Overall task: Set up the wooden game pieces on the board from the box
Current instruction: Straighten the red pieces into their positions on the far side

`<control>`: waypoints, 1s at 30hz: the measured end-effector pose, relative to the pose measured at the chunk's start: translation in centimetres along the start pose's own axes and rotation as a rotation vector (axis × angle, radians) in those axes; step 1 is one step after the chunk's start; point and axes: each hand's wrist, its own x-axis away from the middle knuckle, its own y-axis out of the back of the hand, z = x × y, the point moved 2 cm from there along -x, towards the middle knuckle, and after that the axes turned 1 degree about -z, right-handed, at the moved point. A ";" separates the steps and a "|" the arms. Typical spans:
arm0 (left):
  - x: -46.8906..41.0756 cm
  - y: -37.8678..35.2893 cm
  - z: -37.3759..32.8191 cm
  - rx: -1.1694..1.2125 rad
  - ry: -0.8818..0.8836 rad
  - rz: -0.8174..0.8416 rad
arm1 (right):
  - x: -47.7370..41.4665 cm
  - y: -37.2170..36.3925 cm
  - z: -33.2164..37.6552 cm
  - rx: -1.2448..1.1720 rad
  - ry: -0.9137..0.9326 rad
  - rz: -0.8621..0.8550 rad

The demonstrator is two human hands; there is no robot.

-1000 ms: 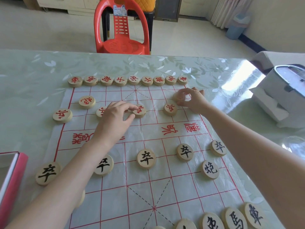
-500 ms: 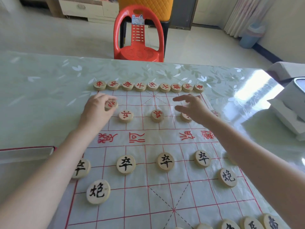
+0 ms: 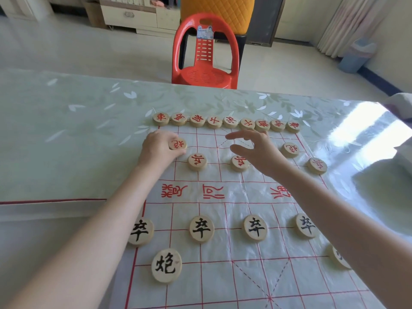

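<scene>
From the head view, the left hand [image 3: 160, 150] curls round a red-lettered piece [image 3: 177, 144] at the far left of the board [image 3: 223, 275], hiding its left edge. The right hand [image 3: 258, 150], fingers spread and holding nothing, hides part of a red soldier piece [image 3: 238, 162]. The right forearm hides most of a black-lettered piece [image 3: 338, 256], leaving it unreadable, and a row of nine red pieces [image 3: 230, 122] lines the far edge, with a red chair [image 3: 205, 54] behind the table [image 3: 66, 130].
</scene>
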 end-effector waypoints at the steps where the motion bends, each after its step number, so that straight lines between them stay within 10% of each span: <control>1: -0.1 0.1 0.1 0.008 -0.009 0.023 | 0.0 -0.2 -0.1 -0.001 -0.009 0.007; 20: -4.1 3.5 2.5 -0.016 0.008 -0.137 | -9.6 -6.5 3.5 0.066 0.003 -0.061; 30: -8.2 2.2 3.2 -0.082 0.037 0.050 | -15.6 -10.1 4.0 0.273 0.036 0.059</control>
